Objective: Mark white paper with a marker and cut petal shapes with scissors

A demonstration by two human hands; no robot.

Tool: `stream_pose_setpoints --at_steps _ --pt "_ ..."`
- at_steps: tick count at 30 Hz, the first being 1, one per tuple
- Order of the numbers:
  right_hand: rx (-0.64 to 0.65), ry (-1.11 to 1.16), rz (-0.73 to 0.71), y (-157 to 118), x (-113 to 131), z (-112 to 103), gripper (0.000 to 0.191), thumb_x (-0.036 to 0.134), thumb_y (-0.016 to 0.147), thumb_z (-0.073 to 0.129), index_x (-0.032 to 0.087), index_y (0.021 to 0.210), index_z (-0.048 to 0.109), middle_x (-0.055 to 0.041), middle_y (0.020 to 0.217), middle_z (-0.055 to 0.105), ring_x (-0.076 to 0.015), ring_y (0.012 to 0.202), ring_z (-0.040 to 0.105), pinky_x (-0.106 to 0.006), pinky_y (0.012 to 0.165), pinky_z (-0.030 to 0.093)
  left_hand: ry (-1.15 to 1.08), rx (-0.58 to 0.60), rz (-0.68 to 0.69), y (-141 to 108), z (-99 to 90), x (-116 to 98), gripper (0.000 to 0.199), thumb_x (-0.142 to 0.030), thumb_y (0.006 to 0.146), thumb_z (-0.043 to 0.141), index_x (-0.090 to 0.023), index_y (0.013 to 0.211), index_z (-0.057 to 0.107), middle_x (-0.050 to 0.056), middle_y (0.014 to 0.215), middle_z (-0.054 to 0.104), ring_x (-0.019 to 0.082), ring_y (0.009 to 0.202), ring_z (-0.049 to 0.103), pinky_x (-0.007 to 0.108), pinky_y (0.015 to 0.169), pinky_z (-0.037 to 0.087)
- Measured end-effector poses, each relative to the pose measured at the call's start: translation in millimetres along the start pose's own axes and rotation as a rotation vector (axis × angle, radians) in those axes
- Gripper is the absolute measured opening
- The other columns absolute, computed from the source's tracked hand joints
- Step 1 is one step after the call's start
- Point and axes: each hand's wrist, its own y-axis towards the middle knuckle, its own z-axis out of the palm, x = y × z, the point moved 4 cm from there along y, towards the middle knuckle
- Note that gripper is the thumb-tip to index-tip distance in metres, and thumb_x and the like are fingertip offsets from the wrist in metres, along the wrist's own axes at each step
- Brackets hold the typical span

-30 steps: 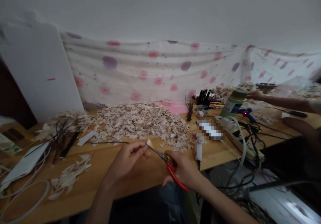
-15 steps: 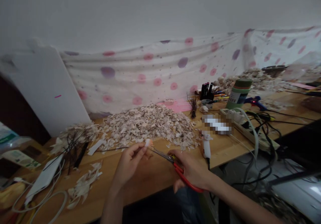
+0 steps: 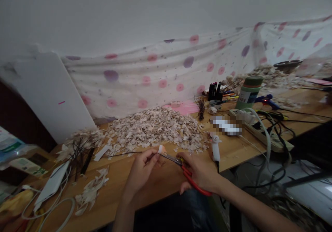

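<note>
My left hand (image 3: 145,166) pinches a small white paper-like piece (image 3: 161,149) between thumb and fingers. A thin dark stem (image 3: 121,154) runs leftward from this hand; whether the fingers grip it is hidden. In my right hand (image 3: 198,171) is a pair of scissors (image 3: 192,180) with red handles, my fingers wrapped around them. The scissor blades point left, with their tips right at the white piece by my left fingertips. Just beyond both hands lies a wide heap of pale, dry petal-like flakes (image 3: 155,126).
On the right are a white glue gun (image 3: 215,149), a power strip (image 3: 269,135) with tangled cords, a green bottle (image 3: 249,92) and a blue glue gun (image 3: 268,102). Dark stems with pale petals (image 3: 80,143), a white power bank (image 3: 52,185) and loose flakes (image 3: 92,192) lie left.
Both hands appear slightly farther right in the view, which has shifted a little. The scissor blades now reach closer to the white piece, and they look nearly closed.
</note>
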Motion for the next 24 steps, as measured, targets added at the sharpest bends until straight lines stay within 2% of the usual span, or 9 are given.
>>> stream_pose_setpoints --at_steps 8,18,24 --pt "0.049 0.004 0.02 0.5 -1.2 1.2 0.086 0.068 0.055 0.083 0.015 0.117 0.056 -0.0002 0.074 0.061 -0.0204 0.066 0.055 -0.025 0.057 0.034 -0.002 -0.033 0.015 -2.0 -0.8 -2.3 0.02 -0.034 0.09 0.055 -0.02 0.086 0.07 0.001 0.081 0.07 0.017 0.078 0.063 0.024 0.071 0.047" --pt "0.026 -0.094 0.065 1.6 -5.2 1.9 0.089 0.072 0.053 0.081 0.015 0.117 0.059 -0.0045 0.078 0.064 -0.0246 0.07 0.059 -0.027 0.059 0.036 -0.011 -0.039 0.02 -0.8 -2.1 -3.7 0.019 -0.033 0.089 0.056 -0.02 0.084 0.069 0.001 0.078 0.071 0.016 0.075 0.065 0.024 0.07 0.049" --pt "0.021 -0.132 0.086 1.3 -6.9 3.1 0.085 0.072 0.058 0.078 0.016 0.119 0.059 -0.0072 0.081 0.066 -0.0261 0.071 0.062 -0.029 0.06 0.038 -0.029 -0.036 0.031 -2.5 -2.7 -8.7 0.02 -0.033 0.09 0.055 -0.02 0.082 0.068 0.0 0.076 0.07 0.016 0.074 0.065 0.024 0.071 0.049"
